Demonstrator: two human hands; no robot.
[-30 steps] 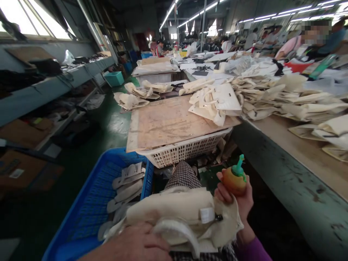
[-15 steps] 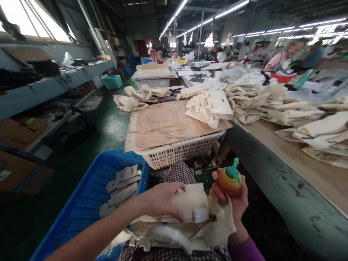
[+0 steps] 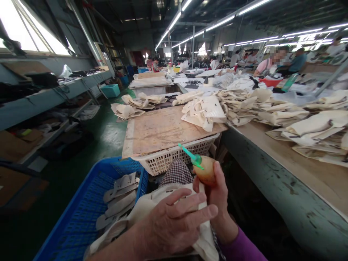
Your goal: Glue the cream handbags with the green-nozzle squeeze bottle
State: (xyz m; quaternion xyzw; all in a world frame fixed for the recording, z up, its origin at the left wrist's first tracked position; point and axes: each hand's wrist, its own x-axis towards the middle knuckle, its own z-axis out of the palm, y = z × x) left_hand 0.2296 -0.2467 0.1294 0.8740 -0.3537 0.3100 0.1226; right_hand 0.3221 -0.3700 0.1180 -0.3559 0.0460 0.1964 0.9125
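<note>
In my right hand (image 3: 217,203) is a rounded, amber squeeze glue bottle (image 3: 208,170). Its green nozzle points up and to the left. Across my lap lies a cream handbag piece (image 3: 146,206), partly covered by my hands. My left hand (image 3: 176,217) rests over it with the fingers stretched and apart, close beside my right wrist. Whether the left palm presses on the cream material is hidden. The lower fingers of my right hand are near the edge of the piece.
To the left stands a blue basket (image 3: 67,217) holding several cream strap-like pieces (image 3: 119,203). Ahead, a wooden board (image 3: 152,127) lies on a white crate (image 3: 163,159). Cream bags (image 3: 244,105) are heaped along the green-sided workbench (image 3: 272,177) at right. Other people sit farther back.
The glue bottle has swung left, its nozzle now tilted leftward. My left hand has let go of the bag's upper part and spread out. The bag has been turned or flattened on my lap.
</note>
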